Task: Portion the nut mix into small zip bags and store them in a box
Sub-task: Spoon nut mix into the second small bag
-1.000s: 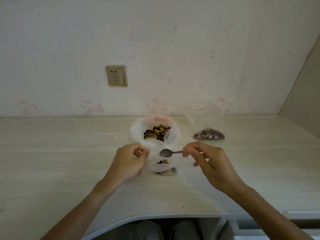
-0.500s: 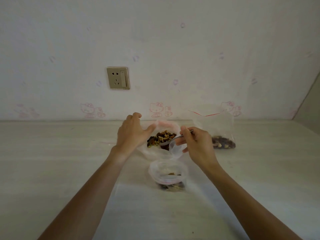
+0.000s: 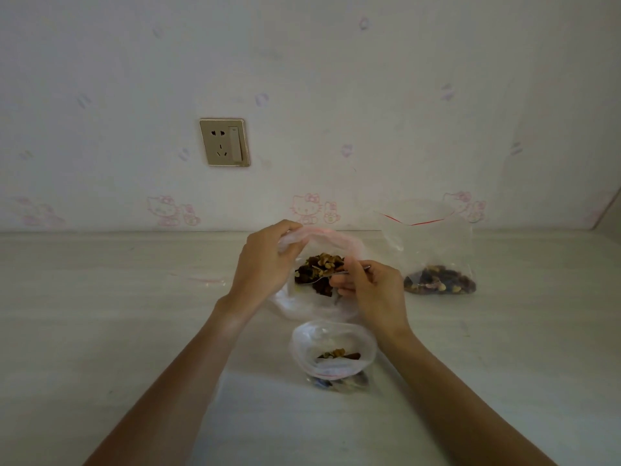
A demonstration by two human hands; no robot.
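Head view, left hand (image 3: 265,264) fingers gripping big bag (image 3: 316,304) rim, right hand (image 3: 373,290) pinching half-hidden spoon (image 3: 332,275) in nuts (image 3: 319,269).

A large bag (image 3: 316,304) of nut mix (image 3: 319,272) is set mid-surface (image 3: 100,331), with a small zip bag (image 3: 334,354) just before it. A second filled bag (image 3: 437,264) is placed to the right, near the wall (image 3: 336,95), where a socket (image 3: 224,142) is mounted.
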